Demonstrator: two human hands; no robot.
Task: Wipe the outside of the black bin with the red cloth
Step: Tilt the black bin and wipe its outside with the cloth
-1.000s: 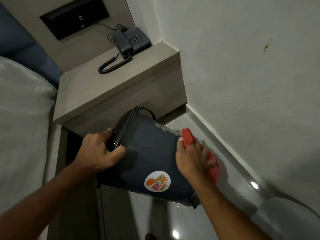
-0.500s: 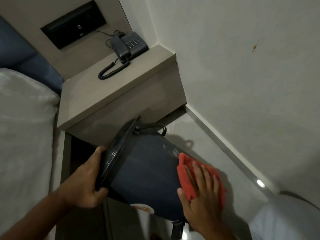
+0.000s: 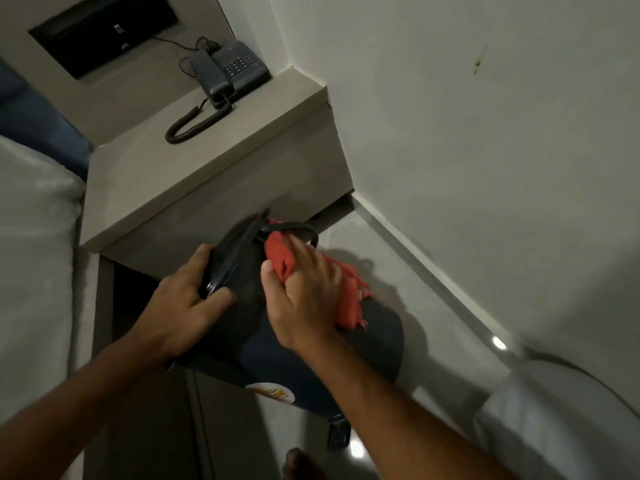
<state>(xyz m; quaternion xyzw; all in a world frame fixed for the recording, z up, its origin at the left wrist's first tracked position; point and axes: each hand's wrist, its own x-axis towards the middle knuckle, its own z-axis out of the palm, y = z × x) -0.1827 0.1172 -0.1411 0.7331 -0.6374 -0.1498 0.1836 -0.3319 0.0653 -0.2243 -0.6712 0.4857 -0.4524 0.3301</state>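
Observation:
The black bin is tilted on its side above the floor, lid end toward the nightstand, a round sticker on its underside. My left hand grips the lid rim at the bin's upper left. My right hand presses the red cloth flat against the bin's upper wall, close to the lid and the wire handle. The cloth bunches under my fingers and hangs off to the right.
A beige nightstand with a dark telephone stands just beyond the bin. A white bed fills the left. The white wall and skirting run along the right. A white rounded object sits at bottom right on the glossy floor.
My right hand slid the red cloth up the bin's side toward the lid end. My left hand shifted its grip higher on the lid rim. The bin turned slightly.

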